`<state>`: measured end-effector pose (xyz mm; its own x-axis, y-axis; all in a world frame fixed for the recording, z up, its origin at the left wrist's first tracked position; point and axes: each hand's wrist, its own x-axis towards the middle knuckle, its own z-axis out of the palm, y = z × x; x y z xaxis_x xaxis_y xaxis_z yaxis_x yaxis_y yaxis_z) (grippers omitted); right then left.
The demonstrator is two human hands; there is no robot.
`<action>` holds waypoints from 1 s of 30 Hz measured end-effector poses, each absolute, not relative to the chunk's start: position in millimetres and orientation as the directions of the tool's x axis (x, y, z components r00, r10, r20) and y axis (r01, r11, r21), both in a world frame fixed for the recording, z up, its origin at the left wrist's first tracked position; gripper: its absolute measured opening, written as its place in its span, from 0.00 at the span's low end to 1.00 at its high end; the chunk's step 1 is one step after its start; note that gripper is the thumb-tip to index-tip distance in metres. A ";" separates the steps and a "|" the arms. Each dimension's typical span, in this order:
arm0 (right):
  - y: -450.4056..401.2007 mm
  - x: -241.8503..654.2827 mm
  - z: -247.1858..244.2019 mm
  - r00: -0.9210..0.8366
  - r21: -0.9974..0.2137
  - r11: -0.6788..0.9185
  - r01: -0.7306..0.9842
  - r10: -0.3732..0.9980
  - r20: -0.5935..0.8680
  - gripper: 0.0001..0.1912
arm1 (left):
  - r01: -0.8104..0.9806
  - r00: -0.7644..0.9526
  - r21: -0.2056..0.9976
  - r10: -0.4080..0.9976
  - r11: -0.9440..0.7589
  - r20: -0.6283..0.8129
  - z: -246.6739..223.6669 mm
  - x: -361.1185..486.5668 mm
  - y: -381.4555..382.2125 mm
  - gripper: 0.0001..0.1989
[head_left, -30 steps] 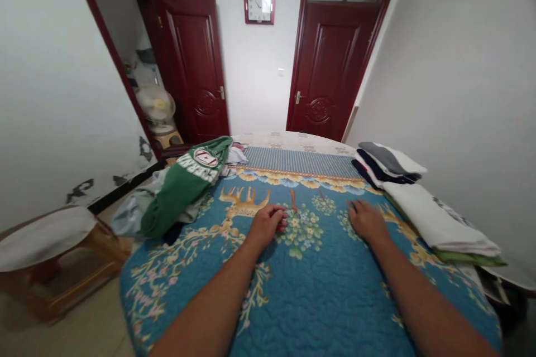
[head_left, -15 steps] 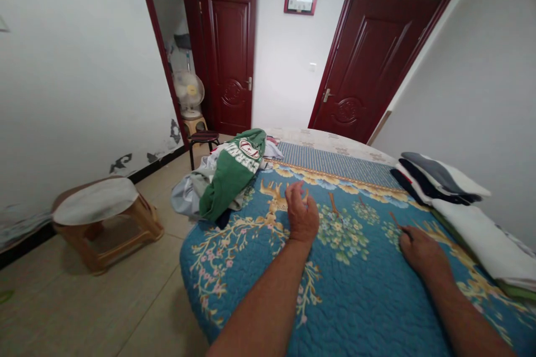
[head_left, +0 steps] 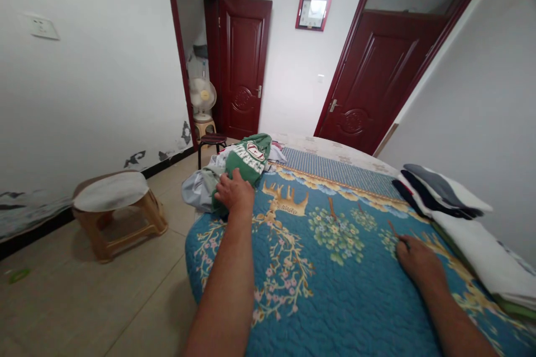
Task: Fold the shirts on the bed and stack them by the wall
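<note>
A crumpled green garment with white lettering lies on top of a heap of clothes at the bed's left edge. My left hand is over its near side, fingers spread and appearing to touch the cloth. The fingers are not closed round it. Grey and white clothes show beneath and beside it. Away to the right, my right hand rests on the blue quilted bedspread, its fingers curled in with nothing visible in them. The palm side is hidden.
Folded clothes are stacked at the bed's right side, with a folded white cloth nearer me. A brown plastic stool stands on the floor to the left. Behind the heap are a small dark stool and a fan.
My left hand has moved left from above the middle of the bedspread to the green garment. My right hand stays almost in place. The view has shifted slightly left and up.
</note>
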<state>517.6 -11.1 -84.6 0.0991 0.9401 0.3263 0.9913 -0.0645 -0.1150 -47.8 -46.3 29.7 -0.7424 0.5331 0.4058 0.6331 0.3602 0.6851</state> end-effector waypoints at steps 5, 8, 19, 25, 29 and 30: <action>-7.5 519.7 -89.6 0.065 -0.153 -0.012 0.988 0.934 0.351 0.27 | 0.689 -0.663 0.693 0.573 0.214 0.482 36.7 -53.7 -42.9 0.20; -5.5 519.4 -92.1 0.059 -0.190 0.016 0.982 0.922 0.382 0.26 | 0.712 -0.586 0.699 0.601 0.062 0.543 35.6 -26.3 -30.5 0.17; 1.0 491.9 -81.7 -0.011 -0.365 0.245 0.898 0.843 0.538 0.23 | 0.252 -0.222 0.915 0.902 -0.315 0.372 -2.6 111.9 -21.6 0.04; -36.1 424.5 -53.7 -0.346 -0.478 0.586 0.654 0.794 0.501 0.37 | 0.062 0.129 0.957 0.953 -0.284 0.275 -10.2 150.9 -45.0 0.06; -59.3 376.4 -44.0 -0.431 -0.639 0.575 0.510 0.815 0.389 0.41 | 0.068 0.404 0.961 0.888 -0.269 0.220 -21.8 171.2 -54.3 0.05; -61.5 369.1 -42.5 -0.415 -0.666 0.562 0.491 0.823 0.388 0.39 | 0.054 0.405 0.963 0.887 -0.264 0.220 -23.6 172.3 -54.1 0.05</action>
<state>369.1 -61.5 -42.5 -0.4152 0.8227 0.3881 0.4910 0.5619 -0.6658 172.3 -54.1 -23.6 0.4053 0.8872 0.2205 0.0542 -0.2641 0.9630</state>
